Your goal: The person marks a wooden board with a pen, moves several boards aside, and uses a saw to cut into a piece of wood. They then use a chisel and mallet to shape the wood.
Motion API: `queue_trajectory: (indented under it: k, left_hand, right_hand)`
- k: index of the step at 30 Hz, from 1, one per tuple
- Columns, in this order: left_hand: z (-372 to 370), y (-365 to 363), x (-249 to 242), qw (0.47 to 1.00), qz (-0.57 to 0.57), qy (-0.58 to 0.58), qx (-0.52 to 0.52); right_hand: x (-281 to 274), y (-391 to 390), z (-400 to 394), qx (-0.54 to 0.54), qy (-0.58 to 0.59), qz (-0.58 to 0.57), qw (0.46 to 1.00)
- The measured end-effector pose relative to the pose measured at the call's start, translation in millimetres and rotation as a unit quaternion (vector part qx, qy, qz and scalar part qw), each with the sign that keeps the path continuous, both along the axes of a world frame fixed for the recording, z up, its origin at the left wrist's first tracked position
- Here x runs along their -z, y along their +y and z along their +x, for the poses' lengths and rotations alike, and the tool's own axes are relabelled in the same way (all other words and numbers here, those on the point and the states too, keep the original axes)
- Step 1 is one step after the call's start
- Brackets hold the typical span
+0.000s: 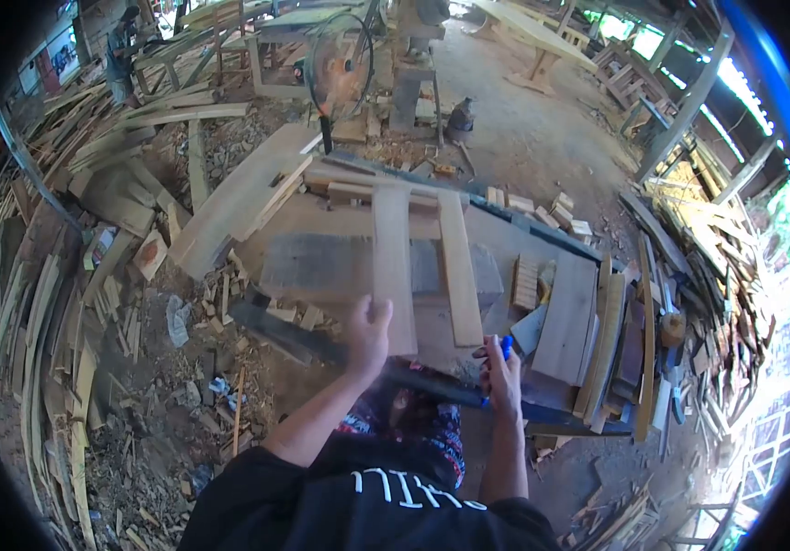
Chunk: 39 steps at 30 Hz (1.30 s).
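Observation:
My left hand [370, 338] is at the near left edge of a wide wooden board [393, 266], its thumb over the top face and its fingers partly hidden. The board lies lengthwise away from me across the workbench. Beside it, to the right, rests a narrower wooden plank [458, 271], slightly angled. Close to that plank's near end, my right hand [503, 378] is closed around a blue pen [506, 345], with one blue end showing above the fingers.
A standing fan [338, 69] is beyond the bench. Several boards [564, 317] and small blocks lie to the right. Scrap wood [184, 413] covers the ground at left. Another person [122, 55] stands far back left. Timber piles [725, 275] line the right side.

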<state>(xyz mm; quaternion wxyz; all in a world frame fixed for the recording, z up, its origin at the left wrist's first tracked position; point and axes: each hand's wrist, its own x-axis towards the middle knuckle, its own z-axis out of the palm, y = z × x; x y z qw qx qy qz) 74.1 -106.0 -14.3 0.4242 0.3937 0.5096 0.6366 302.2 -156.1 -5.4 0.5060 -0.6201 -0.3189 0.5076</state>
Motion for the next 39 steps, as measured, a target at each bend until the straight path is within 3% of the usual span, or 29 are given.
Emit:
queue_trajectory:
  k: [2,8,10,15,19,21,22,24,28,29,30,31,32,33,35,36,39]
  left_hand:
    - [-2,8,8,1.000,0.001,0.001,0.008]
    - [2,5,20,0.999,-0.038,0.005,0.006]
    - [2,2,23,0.998,-0.050,0.018,0.017]
    - [0,-11,38,0.998,-0.028,0.037,0.031]
    - [-6,-11,25,0.996,-0.037,0.064,0.058]
    - [-13,-13,9,0.986,-0.023,0.165,-0.020]
    - [-18,-9,-1,0.985,-0.024,0.169,-0.012]
    - [-27,7,-21,0.976,0.059,0.207,-0.021]
    - [-32,64,-39,0.971,0.020,0.225,0.076]
    - [-32,79,-35,0.942,0.069,0.320,0.075]
    - [-31,91,-31,0.901,0.117,0.411,0.075]
    - [-30,99,-30,0.900,0.115,0.413,0.080]
    - [-29,105,-28,0.868,0.139,0.471,0.070]
    - [-28,110,-25,0.833,0.165,0.525,0.059]
    - [-26,117,-17,0.813,0.137,0.562,0.064]
    - [-25,119,-14,0.793,0.109,0.596,0.064]
    - [-13,120,-17,0.795,0.045,0.601,0.059]
  right_hand:
    - [-6,12,-7,-0.038,0.030,-0.040,0.998]
    - [-4,22,-25,-0.075,0.018,0.026,0.997]
    - [3,21,-27,-0.071,0.098,0.056,0.991]
    - [-14,11,-43,-0.083,0.169,0.043,0.981]
    - [-24,4,-69,-0.102,0.172,0.041,0.979]
    - [-28,4,-78,-0.118,0.150,0.037,0.981]
    - [-29,5,-80,-0.110,0.153,0.036,0.981]
    - [-29,8,-83,-0.136,0.097,0.037,0.985]
    - [-29,15,-88,-0.140,0.062,0.029,0.988]
    - [-28,18,-88,-0.137,0.065,0.029,0.988]
    - [-26,19,-89,-0.142,-0.010,0.057,0.988]
    - [-25,18,-91,-0.146,-0.084,0.083,0.982]
    - [-26,14,-93,-0.142,-0.080,0.078,0.983]
    - [-33,10,-95,-0.137,-0.173,0.105,0.970]
    - [-19,7,-95,-0.149,-0.322,0.169,0.920]
    - [-24,3,-96,-0.146,-0.319,0.166,0.922]
    - [-44,-6,-103,-0.193,-0.394,0.072,0.896]
